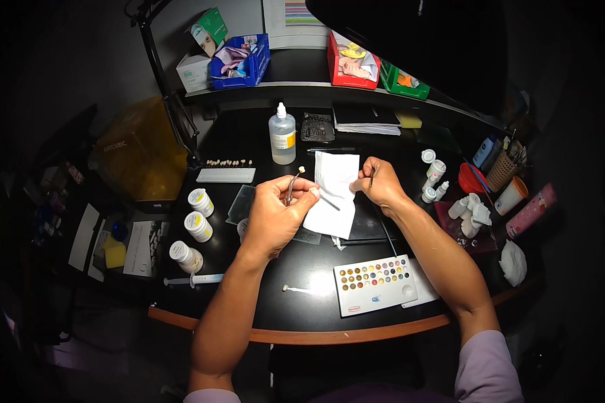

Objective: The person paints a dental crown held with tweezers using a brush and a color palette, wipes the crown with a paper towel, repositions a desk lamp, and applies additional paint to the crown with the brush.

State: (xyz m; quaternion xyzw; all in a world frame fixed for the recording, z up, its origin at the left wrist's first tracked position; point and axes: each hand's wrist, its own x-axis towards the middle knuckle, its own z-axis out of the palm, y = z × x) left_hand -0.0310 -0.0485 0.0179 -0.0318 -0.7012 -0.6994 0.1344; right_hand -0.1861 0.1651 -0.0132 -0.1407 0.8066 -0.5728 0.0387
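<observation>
My left hand [275, 215] grips a thin metal holder [292, 187], a small pale tooth-shaped piece [302, 170] at its upper tip, with fingertips at the left side of a white paper tissue [333, 218]. My right hand [384, 187] is closed on a slender brush [372, 175], its long handle running down behind the hand, beside the tissue's right side. A pigment palette [374, 285] with rows of coloured wells lies near the front. A tall clear bottle [282, 139] stands behind the left hand.
Several white jars [198, 226], a tooth shade strip [225, 174] and syringe [208, 279] lie left. Small bottles [435, 171], a red bowl [472, 178] and brush cups [509, 195] stand right. A lamp arm [175, 107] rises at back left; bins [238, 80] line the shelf.
</observation>
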